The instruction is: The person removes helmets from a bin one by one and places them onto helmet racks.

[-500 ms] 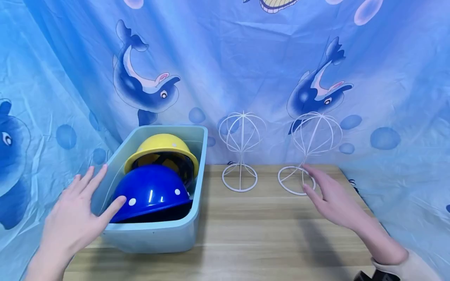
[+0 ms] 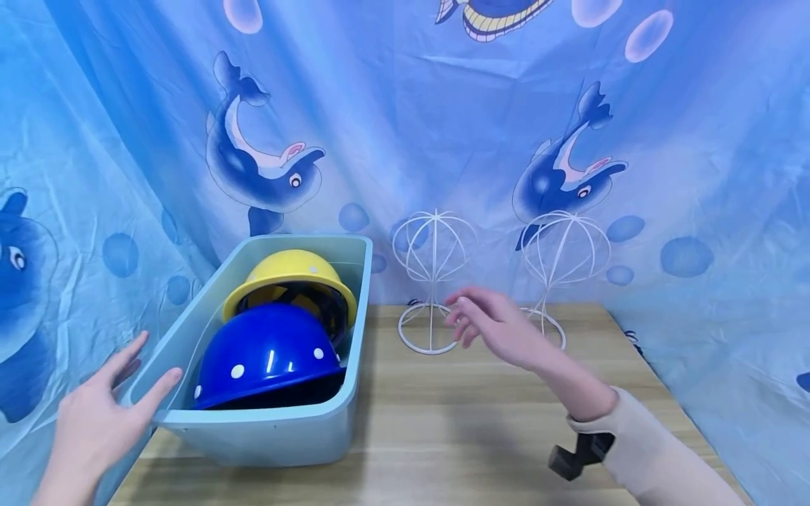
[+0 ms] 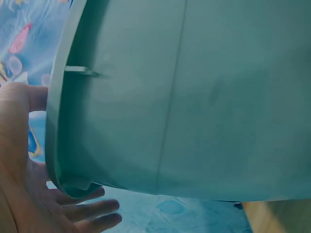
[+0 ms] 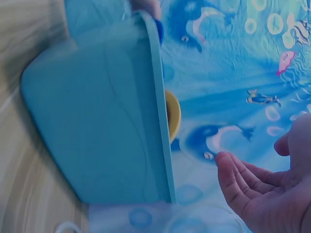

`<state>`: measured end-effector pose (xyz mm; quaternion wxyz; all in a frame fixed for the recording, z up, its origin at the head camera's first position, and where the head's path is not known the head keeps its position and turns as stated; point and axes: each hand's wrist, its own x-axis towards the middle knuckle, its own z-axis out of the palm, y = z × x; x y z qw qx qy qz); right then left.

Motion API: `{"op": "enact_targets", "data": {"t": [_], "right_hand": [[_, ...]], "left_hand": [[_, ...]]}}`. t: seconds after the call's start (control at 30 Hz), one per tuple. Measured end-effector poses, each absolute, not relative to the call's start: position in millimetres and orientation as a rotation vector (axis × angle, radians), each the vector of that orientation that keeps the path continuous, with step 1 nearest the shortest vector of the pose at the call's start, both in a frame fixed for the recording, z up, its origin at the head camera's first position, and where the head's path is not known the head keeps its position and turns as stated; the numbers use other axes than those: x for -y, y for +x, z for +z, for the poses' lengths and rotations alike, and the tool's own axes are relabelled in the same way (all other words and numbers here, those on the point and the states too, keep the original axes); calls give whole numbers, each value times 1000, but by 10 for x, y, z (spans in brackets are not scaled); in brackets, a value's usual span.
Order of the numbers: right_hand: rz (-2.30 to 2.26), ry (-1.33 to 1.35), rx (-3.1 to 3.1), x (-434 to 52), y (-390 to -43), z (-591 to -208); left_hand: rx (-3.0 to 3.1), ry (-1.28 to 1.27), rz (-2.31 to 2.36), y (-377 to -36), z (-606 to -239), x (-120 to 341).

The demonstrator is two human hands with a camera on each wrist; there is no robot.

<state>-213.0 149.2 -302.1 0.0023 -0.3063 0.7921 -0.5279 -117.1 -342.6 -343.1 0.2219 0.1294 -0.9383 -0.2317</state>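
A blue hard hat (image 2: 266, 355) lies tilted in the light blue plastic bin (image 2: 253, 439), in front of a yellow hard hat (image 2: 297, 266). At the bin's near left corner is my left hand (image 2: 101, 418), thumb and fingers spread about the rim (image 3: 54, 111). Its fingers (image 3: 92, 212) extend straight past the corner in the left wrist view. My right hand (image 2: 500, 327) hovers over the table with fingers loosely bent and nothing in them. Behind it stand two white wire stands with globe tops, the left stand (image 2: 434, 270) and the right stand (image 2: 557, 270), whose base it partly hides.
The wooden table (image 2: 418, 429) carries the bin on its left side and the stands at its back edge. A blue curtain (image 2: 443, 126) printed with dolphins encloses the back and both sides. A black device (image 2: 579, 453) is strapped on the right wrist.
My right hand has swung left from the right stand toward the left one. My left hand has moved down and left, from beside the blue hard hat to the bin's near corner.
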Motion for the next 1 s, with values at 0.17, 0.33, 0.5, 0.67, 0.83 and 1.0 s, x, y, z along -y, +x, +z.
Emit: {"op": "enact_targets", "data": {"t": [0.17, 0.33, 0.5, 0.67, 0.83, 1.0], "right_hand": [[-1823, -852, -2149, -1116, -2244, -3005], [-1911, -725, -1878, -734, -2368, -2939], [-1933, -623, -1623, -338, -2539, -2851], [-1970, -446, -1445, 1, -2709, -2817], [-2006, -315, -1424, 267, -2819, -2866], [-2022, -235, -1424, 377, -2919, -2947]], "left_hand": [[2608, 368, -744, -1169, -3525, 3457], [2646, 465, -853, -1174, -3575, 3480], [2611, 493, -844, -1179, -3600, 3509], [2591, 526, -896, -1190, -3596, 3528], [2572, 555, -905, -1200, -3590, 3534], [2577, 539, -888, -1227, -3605, 3510]]}}
